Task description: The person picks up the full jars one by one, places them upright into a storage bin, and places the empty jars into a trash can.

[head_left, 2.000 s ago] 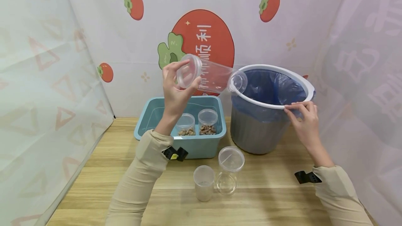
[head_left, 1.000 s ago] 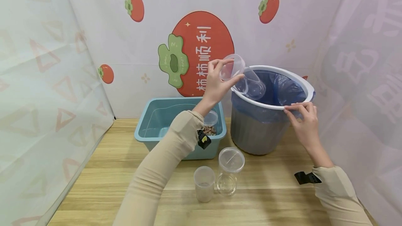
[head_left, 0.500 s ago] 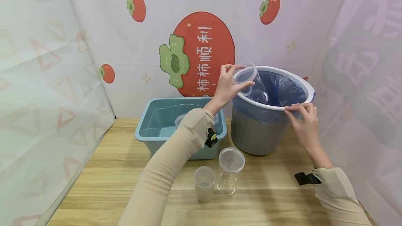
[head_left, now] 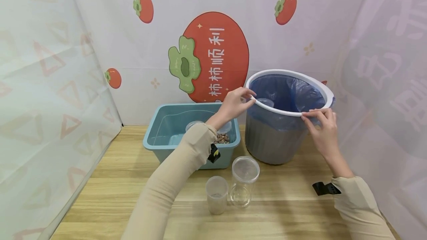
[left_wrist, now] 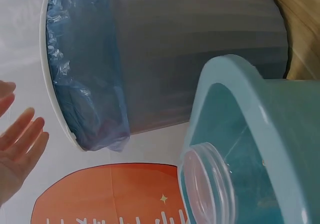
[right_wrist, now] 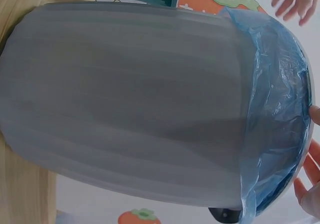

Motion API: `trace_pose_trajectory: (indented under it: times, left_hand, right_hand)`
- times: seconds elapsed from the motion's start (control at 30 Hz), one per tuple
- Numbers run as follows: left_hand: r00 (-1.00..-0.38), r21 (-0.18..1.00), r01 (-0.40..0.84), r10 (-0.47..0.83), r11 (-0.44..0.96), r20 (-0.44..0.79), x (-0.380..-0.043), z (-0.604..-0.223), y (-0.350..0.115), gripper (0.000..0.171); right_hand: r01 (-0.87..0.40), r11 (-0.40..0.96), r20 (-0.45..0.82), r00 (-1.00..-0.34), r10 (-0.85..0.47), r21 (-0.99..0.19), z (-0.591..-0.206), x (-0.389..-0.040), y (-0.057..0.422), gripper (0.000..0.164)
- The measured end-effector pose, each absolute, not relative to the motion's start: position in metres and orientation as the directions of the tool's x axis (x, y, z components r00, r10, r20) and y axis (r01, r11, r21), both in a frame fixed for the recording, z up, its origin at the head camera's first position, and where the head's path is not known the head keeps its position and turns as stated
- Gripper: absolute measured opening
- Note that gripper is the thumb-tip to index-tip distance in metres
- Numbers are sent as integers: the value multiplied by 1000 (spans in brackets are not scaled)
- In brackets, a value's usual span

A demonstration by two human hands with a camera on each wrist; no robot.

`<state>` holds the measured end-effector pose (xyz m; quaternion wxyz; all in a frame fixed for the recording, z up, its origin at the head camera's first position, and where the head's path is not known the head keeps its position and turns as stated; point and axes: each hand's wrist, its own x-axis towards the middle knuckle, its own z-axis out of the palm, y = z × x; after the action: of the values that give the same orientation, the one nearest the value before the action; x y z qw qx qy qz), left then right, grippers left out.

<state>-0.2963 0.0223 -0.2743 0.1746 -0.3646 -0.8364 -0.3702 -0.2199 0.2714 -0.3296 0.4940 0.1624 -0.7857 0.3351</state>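
My left hand is beside the left rim of a grey trash bin. Its fingers are spread and hold nothing; the left wrist view shows a gap between the hand and the rim. Inside the bin, against the blue liner, part of a clear plastic jar shows; the rest is hidden. My right hand pinches the white rim at the front right, thumb below and fingers on top.
A teal tub left of the bin holds two lidded jars, one with brown nuts, partly behind my left forearm. In front on the wooden table stand a lidded clear jar and a frosted cup.
My left hand carried the clear jar rightward to the bin's mouth and let it go inside, then drew back slightly left. The right hand stayed on the rim.
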Motion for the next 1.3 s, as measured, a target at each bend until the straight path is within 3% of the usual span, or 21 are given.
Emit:
trace_pose_trajectory:
  times: [0.43,0.87,1.3]
  left_hand:
    - [-619,548,753,677,365,399,-267,-291,-3,18]
    - [-505,480,839,697,258,509,-230,-319,-31,16]
    - [-550,505,818,631,276,547,-200,-357,-62,16]
  right_hand:
    - [-596,717,892,-445,80,-361,-330,-221,271,21]
    - [-608,706,899,-428,95,-364,-332,-225,271,19]
    - [-610,703,899,-427,96,-365,-332,-226,271,21]
